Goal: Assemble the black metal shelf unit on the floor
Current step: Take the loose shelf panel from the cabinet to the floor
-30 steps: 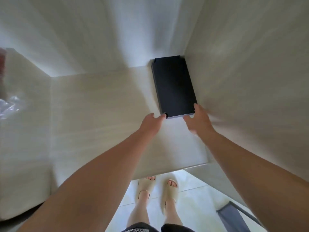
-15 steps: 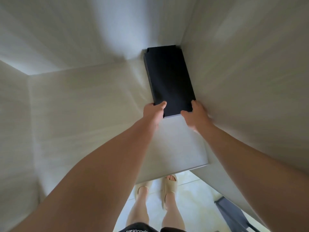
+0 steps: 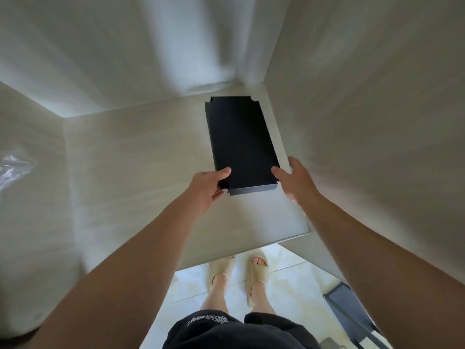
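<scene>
A black metal shelf panel [image 3: 241, 142] with notched corners lies lengthwise on a pale tabletop [image 3: 130, 172], close to the right wall. My left hand [image 3: 208, 188] grips its near left corner, thumb on top and fingers curled under the edge. At the near right corner, my right hand [image 3: 295, 181] holds the panel, with the thumb on the top face and the fingers stretched along the right side. The underside of the panel is hidden.
Pale walls [image 3: 377, 122] close in behind and to the right. Crumpled clear plastic [image 3: 12, 167] lies at the far left. Below the table edge are a tiled floor [image 3: 284, 270], my sandalled feet [image 3: 239, 273] and another dark shelf part [image 3: 352, 311] at lower right.
The panel has come out of the back corner toward me, so its far notched corners now show. Both hands stayed on its near end; the right hand's fingers have spread.
</scene>
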`<action>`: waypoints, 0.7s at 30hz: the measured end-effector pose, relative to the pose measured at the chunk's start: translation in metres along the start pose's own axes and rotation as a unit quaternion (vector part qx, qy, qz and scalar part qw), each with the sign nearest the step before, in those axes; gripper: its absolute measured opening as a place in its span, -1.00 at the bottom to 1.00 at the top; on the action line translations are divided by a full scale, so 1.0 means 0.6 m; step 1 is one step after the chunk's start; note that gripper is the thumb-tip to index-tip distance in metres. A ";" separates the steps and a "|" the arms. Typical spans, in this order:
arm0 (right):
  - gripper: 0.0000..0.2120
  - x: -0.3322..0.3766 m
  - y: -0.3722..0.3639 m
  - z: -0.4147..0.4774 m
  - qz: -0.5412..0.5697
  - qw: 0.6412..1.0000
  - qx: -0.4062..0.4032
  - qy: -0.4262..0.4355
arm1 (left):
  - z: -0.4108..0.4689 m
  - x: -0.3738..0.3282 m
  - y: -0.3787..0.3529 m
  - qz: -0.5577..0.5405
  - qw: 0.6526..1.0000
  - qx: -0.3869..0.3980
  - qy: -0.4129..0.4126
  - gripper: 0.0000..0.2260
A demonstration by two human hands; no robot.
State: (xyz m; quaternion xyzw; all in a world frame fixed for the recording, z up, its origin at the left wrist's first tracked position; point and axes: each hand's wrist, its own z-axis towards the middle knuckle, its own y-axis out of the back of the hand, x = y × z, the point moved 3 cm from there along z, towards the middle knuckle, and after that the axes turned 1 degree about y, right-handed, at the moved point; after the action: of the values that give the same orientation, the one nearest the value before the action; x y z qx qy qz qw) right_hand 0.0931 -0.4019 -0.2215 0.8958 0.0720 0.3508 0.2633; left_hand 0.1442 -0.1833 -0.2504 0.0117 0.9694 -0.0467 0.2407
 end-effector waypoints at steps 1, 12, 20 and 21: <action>-0.32 -0.001 0.000 -0.012 0.016 1.000 0.000 -0.005 | -0.015 0.010 0.012 -0.007 1.000 0.009 0.008 -0.72; -0.59 -0.061 -0.014 -0.191 0.219 0.966 0.129 -0.054 | -0.203 0.138 0.090 -0.039 0.996 0.069 0.045 -0.80; -0.72 -0.180 0.004 -0.325 0.278 0.943 0.184 -0.010 | -0.336 0.289 0.077 -0.068 0.996 0.056 0.025 -0.74; -0.73 -0.199 0.008 -0.341 0.275 0.943 0.188 -0.007 | -0.352 0.315 0.073 -0.075 0.996 0.052 0.021 -0.78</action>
State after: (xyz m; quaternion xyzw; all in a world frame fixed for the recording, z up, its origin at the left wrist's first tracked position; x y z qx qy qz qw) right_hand -0.1322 -0.3575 -0.1635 0.9164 -0.1147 0.3832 -0.0160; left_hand -0.1193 -0.1193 -0.1568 -0.0481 0.9688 -0.1144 0.2147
